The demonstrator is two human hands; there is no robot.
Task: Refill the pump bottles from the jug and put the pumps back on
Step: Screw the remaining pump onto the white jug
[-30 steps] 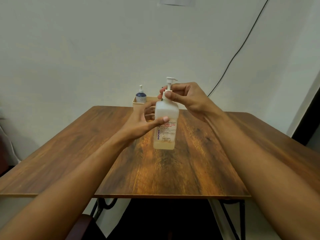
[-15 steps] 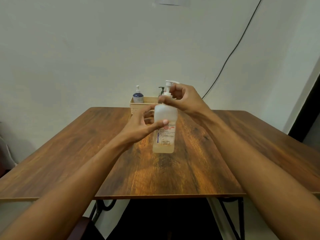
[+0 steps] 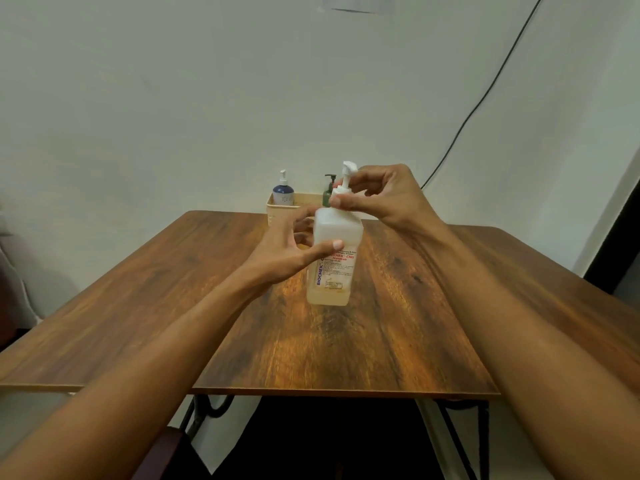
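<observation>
Standing upright mid brown wooden table [image 3: 381, 327]: translucent square plastic bottle [image 3: 335, 233], label "BIOCHEK" in blue, "CHG Handrub" in red; smaller print illegible. Left hand [image 3: 285, 252] grips bottle body, thumb covering part of label. Right hand [image 3: 386, 197] pinches white pump [image 3: 347, 173] at its collar. At table's far edge: beige basket [image 3: 277, 213] holding blue pump bottle [image 3: 283, 195] and dark green bottle [image 3: 327, 197], latter partly hidden.

The fingertips of the left hand [image 3: 287, 251] are hidden behind the bottle [image 3: 334, 237] it holds. Just beyond the pump [image 3: 347, 167] pinched by the right hand [image 3: 391, 199], the green bottle [image 3: 326, 199] is mostly covered.
</observation>
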